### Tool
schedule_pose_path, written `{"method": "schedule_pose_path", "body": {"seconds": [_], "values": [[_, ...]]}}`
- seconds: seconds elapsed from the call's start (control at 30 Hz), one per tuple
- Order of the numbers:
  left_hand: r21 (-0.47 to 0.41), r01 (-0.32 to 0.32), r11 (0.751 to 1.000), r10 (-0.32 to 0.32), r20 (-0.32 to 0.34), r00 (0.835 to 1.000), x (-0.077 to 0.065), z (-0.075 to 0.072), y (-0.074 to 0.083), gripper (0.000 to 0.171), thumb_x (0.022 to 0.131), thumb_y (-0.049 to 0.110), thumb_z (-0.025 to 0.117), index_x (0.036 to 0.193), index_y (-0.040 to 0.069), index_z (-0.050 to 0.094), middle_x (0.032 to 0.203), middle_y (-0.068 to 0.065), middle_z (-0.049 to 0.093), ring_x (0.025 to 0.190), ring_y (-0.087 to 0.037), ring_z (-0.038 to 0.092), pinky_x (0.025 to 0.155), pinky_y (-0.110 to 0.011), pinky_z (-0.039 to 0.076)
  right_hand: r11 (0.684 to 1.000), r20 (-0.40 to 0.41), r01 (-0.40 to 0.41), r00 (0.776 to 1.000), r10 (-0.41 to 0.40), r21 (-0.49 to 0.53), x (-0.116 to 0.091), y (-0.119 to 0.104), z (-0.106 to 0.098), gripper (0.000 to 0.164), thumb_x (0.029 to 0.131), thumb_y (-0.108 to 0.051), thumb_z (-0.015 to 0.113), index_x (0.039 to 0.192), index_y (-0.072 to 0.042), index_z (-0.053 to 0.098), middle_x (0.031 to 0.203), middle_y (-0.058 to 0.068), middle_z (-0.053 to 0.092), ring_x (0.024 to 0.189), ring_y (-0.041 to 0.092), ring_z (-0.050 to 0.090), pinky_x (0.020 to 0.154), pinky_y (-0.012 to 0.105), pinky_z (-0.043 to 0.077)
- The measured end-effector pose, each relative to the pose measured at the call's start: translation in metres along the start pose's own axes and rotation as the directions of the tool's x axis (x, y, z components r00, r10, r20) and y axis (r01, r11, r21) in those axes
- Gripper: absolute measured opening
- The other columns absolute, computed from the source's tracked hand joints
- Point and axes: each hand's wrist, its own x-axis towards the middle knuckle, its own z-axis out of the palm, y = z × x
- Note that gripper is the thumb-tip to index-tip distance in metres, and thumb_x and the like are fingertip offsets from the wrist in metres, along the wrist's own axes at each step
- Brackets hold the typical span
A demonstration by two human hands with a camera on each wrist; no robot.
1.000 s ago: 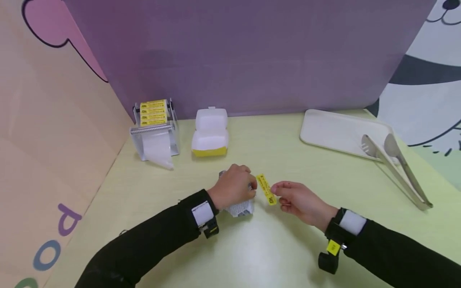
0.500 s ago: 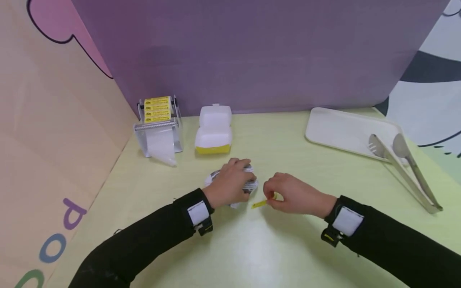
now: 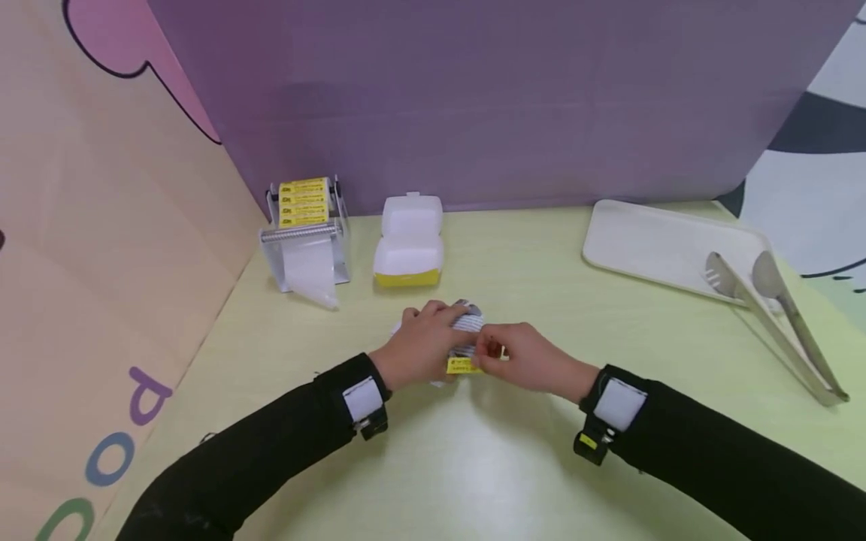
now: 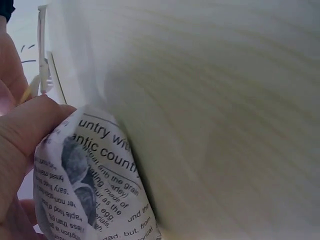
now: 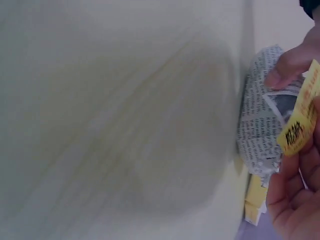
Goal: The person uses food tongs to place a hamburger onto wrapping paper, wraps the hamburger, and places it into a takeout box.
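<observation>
A packet wrapped in newsprint-patterned paper (image 3: 468, 323) lies on the table under my left hand (image 3: 425, 342), whose spread fingers grip it from above. In the left wrist view the printed wrapper (image 4: 100, 175) bulges out beside the thumb side of that hand. My right hand (image 3: 531, 358) pinches a yellow label sticker (image 3: 461, 366) with dark print between thumb and fingertips. The label overlaps the packet's near side in the head view. Seen from the right wrist, the sticker's (image 5: 298, 120) lower end curls slightly close over the paper (image 5: 257, 115). My left hand hides much of the packet.
Behind the hands stands an open white clamshell box (image 3: 408, 252) with a yellow front. Left of it is a dispenser (image 3: 304, 252) carrying a roll of yellow labels (image 3: 303, 201). At the right, metal tongs (image 3: 788, 323) lean over a white tray (image 3: 649, 240).
My right hand has moved left with the label, bringing it from beside the packet to its near side. My left hand has shifted its grip and spread over the packet.
</observation>
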Motion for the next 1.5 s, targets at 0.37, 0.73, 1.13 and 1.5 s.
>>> {"method": "schedule_pose_path", "body": {"seconds": [0.37,0.73,1.13,1.5], "values": [[0.013,-0.044,0.999,0.044,0.002,0.999,-0.001,0.002,-0.004,0.072,0.07,0.044,0.086,0.135,0.028,0.058,0.153,-0.01,0.035,0.131,-0.034,0.038,0.087,-0.052,0.041,0.992,-0.045,-0.028,0.999,0.022,-0.122,0.004,-0.008,0.009,0.019,0.089,-0.021,0.072,0.08,-0.015,0.056,0.072,-0.008,0.053,0.066,0.009,0.047,0.059,0.024,0.042],[-0.016,-0.055,0.998,0.057,0.16,0.986,-0.002,-0.007,-0.009,0.112,0.052,0.065,0.086,0.148,0.03,0.041,0.16,-0.011,0.021,0.137,-0.031,0.027,0.096,-0.05,0.034,0.926,-0.079,0.094,0.988,-0.131,-0.367,0.012,-0.013,0.015,0.028,0.085,-0.026,0.076,0.072,-0.015,0.054,0.066,-0.01,0.047,0.064,0.008,0.044,0.06,0.023,0.039],[-0.024,-0.109,0.994,0.111,0.118,0.987,-0.005,-0.007,-0.01,0.083,0.073,0.064,0.073,0.143,0.026,0.05,0.158,-0.014,0.024,0.135,-0.032,0.03,0.093,-0.051,0.037,0.814,-0.187,0.006,0.972,-0.14,-0.581,0.013,-0.016,0.027,0.036,0.082,-0.037,0.078,0.067,-0.014,0.054,0.056,-0.009,0.047,0.051,0.007,0.045,0.049,0.024,0.039],[-0.025,-0.141,0.99,0.143,0.083,0.986,-0.006,-0.006,-0.014,0.066,0.086,0.048,0.069,0.145,0.03,0.047,0.157,-0.012,0.026,0.134,-0.033,0.031,0.092,-0.05,0.039,0.872,-0.189,-0.069,0.982,-0.028,-0.485,0.008,-0.021,0.022,0.027,0.082,-0.034,0.078,0.077,-0.014,0.061,0.065,-0.009,0.054,0.056,0.005,0.047,0.049,0.021,0.041]]}}
